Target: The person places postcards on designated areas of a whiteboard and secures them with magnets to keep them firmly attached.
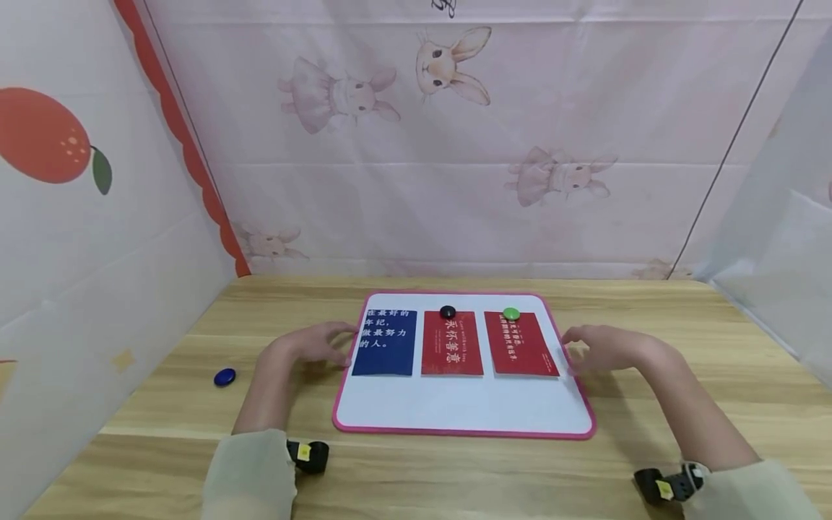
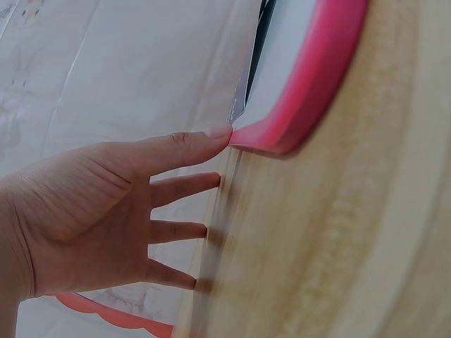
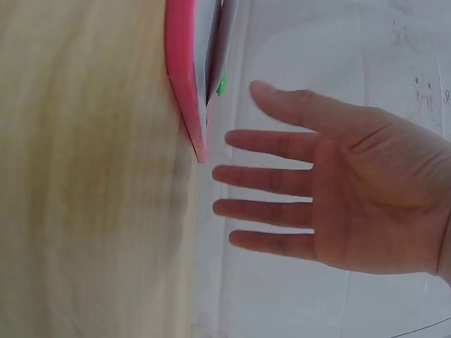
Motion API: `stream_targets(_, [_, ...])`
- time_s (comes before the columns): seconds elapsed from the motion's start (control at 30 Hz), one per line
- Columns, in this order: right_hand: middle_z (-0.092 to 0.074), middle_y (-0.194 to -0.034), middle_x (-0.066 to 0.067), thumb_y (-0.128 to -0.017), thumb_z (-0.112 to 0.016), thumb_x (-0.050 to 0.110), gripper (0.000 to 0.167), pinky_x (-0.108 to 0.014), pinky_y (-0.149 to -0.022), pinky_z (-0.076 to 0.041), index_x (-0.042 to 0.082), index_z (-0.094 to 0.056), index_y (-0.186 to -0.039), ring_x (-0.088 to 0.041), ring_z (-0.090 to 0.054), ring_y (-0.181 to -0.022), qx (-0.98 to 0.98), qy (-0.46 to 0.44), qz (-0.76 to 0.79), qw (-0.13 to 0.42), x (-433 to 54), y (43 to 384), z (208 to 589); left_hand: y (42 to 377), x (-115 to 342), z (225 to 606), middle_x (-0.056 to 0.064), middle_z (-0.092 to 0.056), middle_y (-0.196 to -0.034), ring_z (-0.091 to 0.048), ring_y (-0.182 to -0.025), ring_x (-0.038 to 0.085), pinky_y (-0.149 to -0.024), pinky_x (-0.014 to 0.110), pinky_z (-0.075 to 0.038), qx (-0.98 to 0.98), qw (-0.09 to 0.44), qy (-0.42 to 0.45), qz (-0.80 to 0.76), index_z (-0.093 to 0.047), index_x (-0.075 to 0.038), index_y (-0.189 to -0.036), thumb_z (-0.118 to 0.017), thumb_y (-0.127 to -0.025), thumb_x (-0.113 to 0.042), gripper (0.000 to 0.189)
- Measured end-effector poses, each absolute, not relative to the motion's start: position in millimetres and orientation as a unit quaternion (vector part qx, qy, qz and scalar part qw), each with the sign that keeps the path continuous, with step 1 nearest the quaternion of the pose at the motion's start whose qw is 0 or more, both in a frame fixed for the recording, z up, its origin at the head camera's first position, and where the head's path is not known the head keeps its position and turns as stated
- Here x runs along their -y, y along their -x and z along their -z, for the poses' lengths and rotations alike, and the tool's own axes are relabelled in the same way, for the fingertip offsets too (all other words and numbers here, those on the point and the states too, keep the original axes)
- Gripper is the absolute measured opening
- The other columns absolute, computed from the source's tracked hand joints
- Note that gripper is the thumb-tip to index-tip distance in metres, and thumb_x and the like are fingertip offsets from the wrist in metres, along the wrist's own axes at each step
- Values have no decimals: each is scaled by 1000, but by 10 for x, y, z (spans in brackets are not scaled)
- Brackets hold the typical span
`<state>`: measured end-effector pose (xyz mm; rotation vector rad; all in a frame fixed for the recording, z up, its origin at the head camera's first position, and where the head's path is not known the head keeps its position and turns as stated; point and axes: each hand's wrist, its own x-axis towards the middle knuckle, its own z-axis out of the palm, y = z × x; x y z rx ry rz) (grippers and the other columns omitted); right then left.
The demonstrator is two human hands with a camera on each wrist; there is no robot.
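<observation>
A whiteboard point(image 1: 455, 404) with a pink rim lies on the wooden table. On it, side by side, are a blue card point(image 1: 387, 357), a red card point(image 1: 434, 347) and a second red card point(image 1: 529, 347). A black round magnet point(image 1: 447, 312) sits at the top of the middle card, and a green round magnet point(image 1: 511, 314) at the top of the right one. My left hand point(image 2: 91, 211) is beside the board's left edge, its thumb tip at the pink rim and its fingers straight. By the right edge, my right hand point(image 3: 373, 190) has its fingers extended and spread, holding nothing.
A dark blue round magnet point(image 1: 224, 377) lies on the wooden table point(image 1: 481, 477), left of my left forearm. Behind the table stands a pale pink cloth backdrop point(image 1: 403, 224) with rabbit prints. A white wall covering point(image 1: 130, 289) borders the left side.
</observation>
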<state>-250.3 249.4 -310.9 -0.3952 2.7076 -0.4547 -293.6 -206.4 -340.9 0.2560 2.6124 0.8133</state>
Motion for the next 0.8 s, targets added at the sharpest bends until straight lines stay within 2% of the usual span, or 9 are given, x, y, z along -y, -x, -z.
stream_targets(0.17, [-45,-123,-28,-76,-74,28,69,-60,-83,-40,0,-44,-131,-44,-42,-109,-961,135,164,176,-2555,2531,3167,2946,2069,3412,17,-25,-146,-18,-132,42,-100,62,-17,-932,197,-93,-289,-39,-18,-141,-70,-82,-25,67])
stream_targets(0.37, [-38,-130,-30,-70,-78,32,83,-64,-86,-35,0,-38,-135,-47,-34,-115,-952,129,195,199,-2611,2526,3250,2927,2068,3407,16,-21,-148,-15,-132,41,-101,61,-15,-925,214,-85,-301,-36,-18,-142,-69,-82,-24,69])
stream_targets(0.6, [-36,-131,-30,-69,-79,34,86,-66,-86,-33,1,-38,-136,-48,-32,-117,-953,134,184,198,-2638,2536,3306,2891,2045,3364,15,-23,-148,-16,-132,41,-101,62,-15,-924,205,-71,-315,-37,-21,-141,-67,-84,-25,64])
stream_targets(0.8, [-36,-132,-30,-69,-79,35,85,-66,-87,-32,2,-39,-136,-47,-32,-118,-955,138,178,194,-2622,2526,3305,2846,1989,3273,13,-25,-148,-14,-133,40,-99,63,-16,-923,184,-51,-334,-39,-28,-140,-63,-88,-27,57])
